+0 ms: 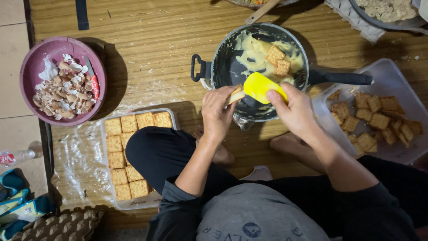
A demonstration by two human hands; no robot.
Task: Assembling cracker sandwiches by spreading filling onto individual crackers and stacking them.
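We judge the spreading step is in hand: our left hand (217, 114) pinches a cracker (236, 94) over the pan (227, 67); our right hand (296, 111) is closed on the yellow spatula (261, 86). Next calls for cream on the cracker, then a spot in the clear tray (138, 203). Blue packets (20, 207) lie far left.

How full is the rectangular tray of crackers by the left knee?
Partly hidden: the tray shows crackers laid flat in one tight layer, but the knee covers its right side.
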